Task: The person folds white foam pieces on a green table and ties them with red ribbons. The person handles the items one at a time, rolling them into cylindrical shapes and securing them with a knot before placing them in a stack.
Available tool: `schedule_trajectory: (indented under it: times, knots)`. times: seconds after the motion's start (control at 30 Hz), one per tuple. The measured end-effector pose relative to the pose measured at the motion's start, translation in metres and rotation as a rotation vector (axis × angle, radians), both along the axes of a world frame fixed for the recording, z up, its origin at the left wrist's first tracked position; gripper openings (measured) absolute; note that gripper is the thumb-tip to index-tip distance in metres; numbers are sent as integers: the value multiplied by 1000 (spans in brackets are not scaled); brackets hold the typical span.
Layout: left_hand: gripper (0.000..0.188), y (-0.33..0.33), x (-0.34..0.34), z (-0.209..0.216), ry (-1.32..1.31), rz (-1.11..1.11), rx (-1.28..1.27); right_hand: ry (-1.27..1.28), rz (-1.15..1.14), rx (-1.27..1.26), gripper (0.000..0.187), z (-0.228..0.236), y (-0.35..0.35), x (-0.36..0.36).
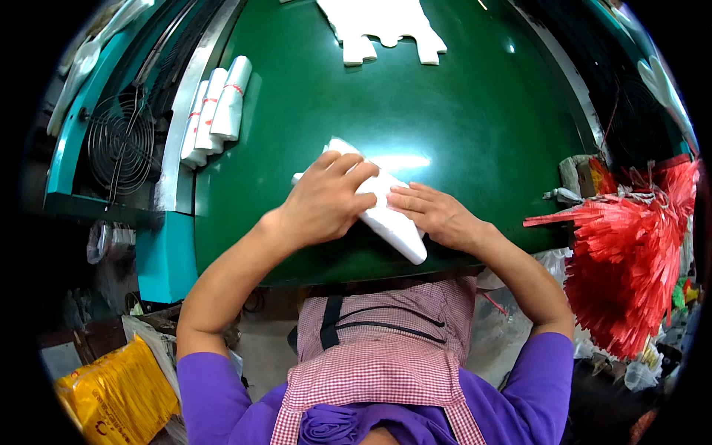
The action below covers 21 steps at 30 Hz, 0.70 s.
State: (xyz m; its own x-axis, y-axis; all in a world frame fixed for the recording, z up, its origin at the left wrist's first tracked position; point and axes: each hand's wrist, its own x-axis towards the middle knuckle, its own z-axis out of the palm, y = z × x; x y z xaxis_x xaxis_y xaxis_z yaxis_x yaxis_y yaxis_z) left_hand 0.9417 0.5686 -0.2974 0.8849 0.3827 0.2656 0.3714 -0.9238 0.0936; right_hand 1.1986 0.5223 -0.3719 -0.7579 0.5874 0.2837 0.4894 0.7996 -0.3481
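Note:
A white folded bundle of thin plastic bags point(397, 231) lies slantwise on the green table point(489, 119), close to its near edge. Over the bundle's upper left part, my left hand point(326, 196) is closed, fingers bent and thumb pressing its side. Stretched out nearly flat, the fingers of my right hand point(441, 215) rest against the right side of the bundle. The underside of the bundle is hidden. At the far side lie white plastic vest bags point(386, 18), spread flat with their handles toward me.
Rolled white bags point(231, 100) with red bands lie along the left metal rail point(178, 167). A big bunch of red plastic strips point(623, 259) hangs at the table's right edge. Lower left is a yellow wrapped package point(119, 386). A round wire fan guard point(121, 141) stands left.

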Motion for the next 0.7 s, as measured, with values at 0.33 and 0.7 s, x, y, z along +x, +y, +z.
schedule_trajectory:
  times: [0.33,0.7]
  knots:
    - [38,-64,-8,-24,183,136,-265,-113,-274,-135,63,31,-75,-30]
    - [34,-13,4,-33,-169,199,-300,640,-616,-487,30,-2,-11,-20]
